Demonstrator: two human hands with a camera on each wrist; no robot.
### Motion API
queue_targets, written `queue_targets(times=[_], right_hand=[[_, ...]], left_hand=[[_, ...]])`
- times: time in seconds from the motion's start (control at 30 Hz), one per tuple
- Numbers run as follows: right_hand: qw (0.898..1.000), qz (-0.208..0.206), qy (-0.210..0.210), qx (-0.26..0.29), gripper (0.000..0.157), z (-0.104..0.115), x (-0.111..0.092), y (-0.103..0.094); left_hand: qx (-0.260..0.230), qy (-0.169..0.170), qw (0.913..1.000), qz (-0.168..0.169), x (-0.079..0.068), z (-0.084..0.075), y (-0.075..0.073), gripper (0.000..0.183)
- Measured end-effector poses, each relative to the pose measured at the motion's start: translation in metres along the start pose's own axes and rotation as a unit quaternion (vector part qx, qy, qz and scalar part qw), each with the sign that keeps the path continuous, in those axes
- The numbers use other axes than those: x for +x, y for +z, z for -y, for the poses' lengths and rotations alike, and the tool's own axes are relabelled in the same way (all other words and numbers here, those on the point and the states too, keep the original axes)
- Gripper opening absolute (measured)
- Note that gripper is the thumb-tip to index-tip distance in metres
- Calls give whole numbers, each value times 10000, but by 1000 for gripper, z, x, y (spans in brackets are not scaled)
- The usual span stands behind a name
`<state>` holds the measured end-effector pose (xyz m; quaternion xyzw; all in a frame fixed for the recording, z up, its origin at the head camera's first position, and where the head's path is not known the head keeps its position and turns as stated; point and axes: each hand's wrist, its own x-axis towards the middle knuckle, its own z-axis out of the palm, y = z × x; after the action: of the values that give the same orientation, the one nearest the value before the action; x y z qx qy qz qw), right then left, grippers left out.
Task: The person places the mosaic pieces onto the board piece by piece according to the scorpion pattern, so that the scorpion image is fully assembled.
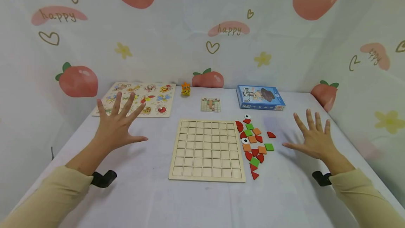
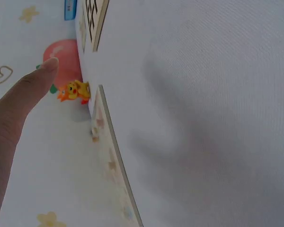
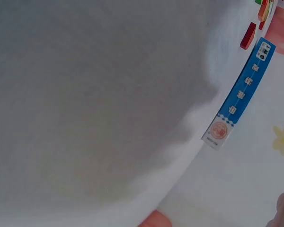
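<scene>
My left hand [image 1: 115, 129] hovers above the white table with its fingers spread, holding nothing; in the left wrist view its thumb [image 2: 23, 101] points upward. On the other side my right hand [image 1: 314, 138] is likewise spread and bare. Between them lies a square wooden grid board [image 1: 207, 150], its cells bare. Along the board's right edge is a loose group of red, green and orange pieces, among them a green square [image 1: 269, 147], a red quarter-round piece [image 1: 271, 134] and a white eye disc [image 1: 247, 116]. The right hand is nearest to these pieces.
At the back left lies a wooden picture board [image 1: 164, 90] with animal shapes, partly behind the left hand. Along the back stand a small orange-yellow toy figure [image 1: 185, 89], a pattern card [image 1: 210, 105] and a blue box [image 1: 261, 97]. A printed cloth [image 1: 177, 20] hangs behind.
</scene>
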<state>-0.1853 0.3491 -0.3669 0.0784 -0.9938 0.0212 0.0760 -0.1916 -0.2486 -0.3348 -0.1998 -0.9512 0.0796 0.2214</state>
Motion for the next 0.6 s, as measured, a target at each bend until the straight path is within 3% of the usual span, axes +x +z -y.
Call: queue_targets(times=[0.2, 0.37, 0.6], right_hand=[[9989, 272, 80, 374, 110, 6, 7, 0], [9955, 645, 204, 670, 111, 13, 16, 2], [9911, 918, 269, 926, 111, 21, 26, 7]], left_hand=[[25, 125, 9972, 737, 10, -11, 7, 107], [-327, 345, 9907, 1272, 18, -22, 15, 106], [-843, 453, 9818, 1641, 26, -35, 23, 102]])
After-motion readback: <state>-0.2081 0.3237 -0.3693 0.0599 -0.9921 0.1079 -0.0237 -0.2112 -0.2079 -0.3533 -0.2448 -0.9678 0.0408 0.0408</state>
